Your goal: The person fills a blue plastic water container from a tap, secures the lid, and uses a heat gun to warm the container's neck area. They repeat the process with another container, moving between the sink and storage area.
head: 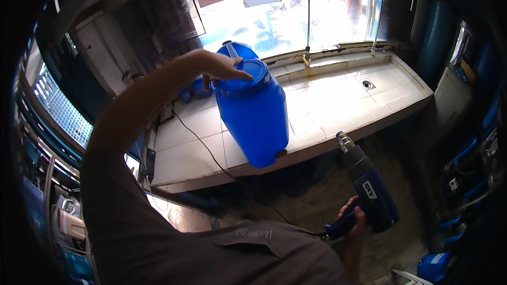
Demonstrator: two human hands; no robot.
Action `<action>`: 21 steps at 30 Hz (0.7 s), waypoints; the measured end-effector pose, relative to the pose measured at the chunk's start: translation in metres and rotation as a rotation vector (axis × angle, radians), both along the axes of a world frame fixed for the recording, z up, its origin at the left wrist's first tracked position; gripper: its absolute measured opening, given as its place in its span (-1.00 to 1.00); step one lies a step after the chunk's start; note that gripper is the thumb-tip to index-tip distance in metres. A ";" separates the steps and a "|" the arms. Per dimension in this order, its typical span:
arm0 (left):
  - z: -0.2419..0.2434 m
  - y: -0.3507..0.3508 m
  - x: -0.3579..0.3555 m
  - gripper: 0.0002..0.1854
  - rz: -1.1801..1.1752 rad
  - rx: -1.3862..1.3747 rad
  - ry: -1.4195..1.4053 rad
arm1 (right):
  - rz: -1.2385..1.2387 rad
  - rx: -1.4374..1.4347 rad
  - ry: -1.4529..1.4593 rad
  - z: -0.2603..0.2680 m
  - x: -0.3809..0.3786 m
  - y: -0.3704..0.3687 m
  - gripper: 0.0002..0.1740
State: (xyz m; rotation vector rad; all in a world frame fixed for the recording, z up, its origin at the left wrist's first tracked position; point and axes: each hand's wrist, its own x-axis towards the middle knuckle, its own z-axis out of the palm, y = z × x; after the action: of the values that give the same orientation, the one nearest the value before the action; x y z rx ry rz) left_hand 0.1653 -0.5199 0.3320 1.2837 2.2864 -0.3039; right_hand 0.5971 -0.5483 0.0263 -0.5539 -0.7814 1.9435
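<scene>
A large blue plastic container (253, 122) with a round screw lid (253, 70) stands in front of me at the tiled counter, its base near the front edge. My left hand (222, 67) grips it at the top, with the thumb over the lid and fingers down the far left side. Low on my right, my right hand (352, 213) is wrapped around the handle of a dark blue heat gun (370, 190). The metal nozzle (345, 141) of the gun points up and away, apart from the container. A black power cord (206, 146) runs from the handle across the counter.
The white tiled counter (186, 158) has a raised rim and a drain (367, 84) at the right. Behind the container is another blue jug (239, 49). A yellow-handled valve (306, 60) and a curved tap (380, 12) stand by the bright window. A blue jerrycan (433, 267) is at lower right.
</scene>
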 end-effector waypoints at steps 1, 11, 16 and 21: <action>-0.002 -0.005 -0.002 0.10 -0.030 0.039 -0.003 | -0.003 0.010 -0.007 0.001 -0.001 0.001 -0.57; -0.061 -0.002 0.026 -0.01 -0.125 0.484 0.149 | 0.082 0.038 -0.082 0.010 -0.027 0.012 -0.57; -0.047 -0.004 -0.025 0.01 -0.645 0.590 -0.253 | 0.083 0.011 -0.086 0.001 -0.036 0.010 -0.56; -0.019 0.023 -0.021 0.21 -0.512 0.292 -0.280 | 0.020 -0.085 -0.079 -0.003 -0.018 0.002 -0.59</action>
State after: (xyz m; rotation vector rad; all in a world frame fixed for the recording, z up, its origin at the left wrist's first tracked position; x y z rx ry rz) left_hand 0.1448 -0.4967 0.3126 1.9236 1.7870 0.0463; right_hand 0.5792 -0.5459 0.0232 -0.6793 -0.7592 1.9904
